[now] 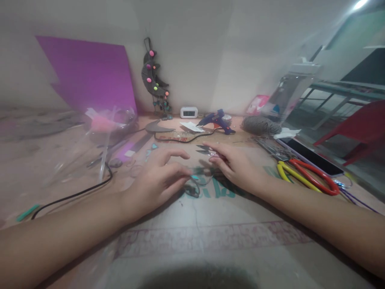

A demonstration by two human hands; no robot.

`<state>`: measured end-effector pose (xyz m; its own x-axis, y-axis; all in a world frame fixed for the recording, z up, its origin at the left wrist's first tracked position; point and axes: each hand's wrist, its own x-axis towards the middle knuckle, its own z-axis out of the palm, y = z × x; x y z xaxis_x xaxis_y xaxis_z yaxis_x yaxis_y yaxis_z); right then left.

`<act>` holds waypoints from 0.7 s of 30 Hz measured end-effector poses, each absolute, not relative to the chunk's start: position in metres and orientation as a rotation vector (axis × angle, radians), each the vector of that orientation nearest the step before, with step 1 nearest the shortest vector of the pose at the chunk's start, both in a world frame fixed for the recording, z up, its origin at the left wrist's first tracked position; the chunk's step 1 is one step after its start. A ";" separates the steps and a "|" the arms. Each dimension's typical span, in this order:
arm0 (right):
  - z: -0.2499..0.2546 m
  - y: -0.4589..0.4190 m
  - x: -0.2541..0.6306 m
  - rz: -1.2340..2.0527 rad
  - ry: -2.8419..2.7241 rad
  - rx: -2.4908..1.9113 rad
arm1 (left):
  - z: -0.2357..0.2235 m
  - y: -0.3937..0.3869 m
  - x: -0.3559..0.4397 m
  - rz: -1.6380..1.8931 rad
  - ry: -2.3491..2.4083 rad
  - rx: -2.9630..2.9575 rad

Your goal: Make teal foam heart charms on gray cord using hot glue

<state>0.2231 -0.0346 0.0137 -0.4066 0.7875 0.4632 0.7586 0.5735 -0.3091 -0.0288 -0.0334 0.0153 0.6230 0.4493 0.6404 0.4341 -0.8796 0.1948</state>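
My right hand is closed around small thread snips, whose two pointed blades are parted and face left. My left hand lies opposite, its index finger raised and curved. Its other fingertips meet the thumb at a small turquoise piece and seem to pinch it. A thin grey cord lies in loops on the table just under these fingertips. Where the cord runs beneath the fingers is hidden.
A blue glue gun, a grey crescent and a white clock stand at the back. At right lie grey yarn, red-and-yellow-handled scissors and a phone. Clear plastic covers the left side.
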 end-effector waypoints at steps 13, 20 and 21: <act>0.018 -0.048 0.221 0.009 -2.378 -0.894 | 0.006 -0.003 -0.047 1.494 0.536 3.061; 0.017 -0.050 0.218 -0.032 -2.396 -0.887 | 0.009 -0.007 -0.044 1.378 0.562 3.130; 0.017 -0.051 0.218 -0.040 -2.405 -0.892 | 0.009 -0.007 -0.044 1.353 0.573 3.141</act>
<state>0.2175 -0.0505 0.0165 -0.6167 0.5906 0.5205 0.6075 0.7775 -0.1625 -0.0439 -0.0075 0.0091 0.6504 0.1665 0.7411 0.4161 -0.8943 -0.1643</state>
